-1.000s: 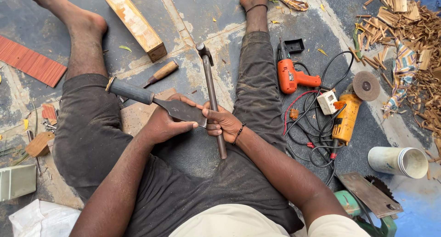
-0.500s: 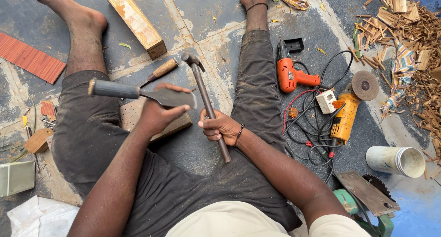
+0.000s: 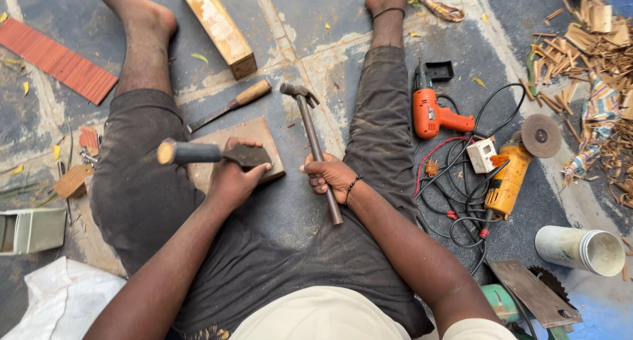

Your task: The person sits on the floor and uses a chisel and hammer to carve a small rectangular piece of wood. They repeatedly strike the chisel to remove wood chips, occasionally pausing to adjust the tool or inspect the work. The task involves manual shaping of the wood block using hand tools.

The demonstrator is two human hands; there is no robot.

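Observation:
My left hand (image 3: 232, 180) grips a dark tool with a round wooden handle (image 3: 191, 153), held flat and pointing left over a small wooden board (image 3: 260, 137) on the floor between my legs. Fingers of that hand rest on the board's top. My right hand (image 3: 330, 175) is closed around the metal shaft of a claw hammer (image 3: 310, 126), whose head points away from me and lies close to the concrete floor. A chisel with a wooden handle (image 3: 239, 102) lies just beyond the board.
An orange drill (image 3: 430, 113), a yellow angle grinder (image 3: 509, 178) and tangled cables (image 3: 461, 208) lie to the right. Wood scraps (image 3: 593, 43) pile at far right. A long timber block (image 3: 217, 27), a red ribbed strip (image 3: 56, 60) and a white cup (image 3: 580, 249) also lie around.
The hammer has swung its head away from me and lower toward the floor. My left hand moved the dark tool down and left onto the board.

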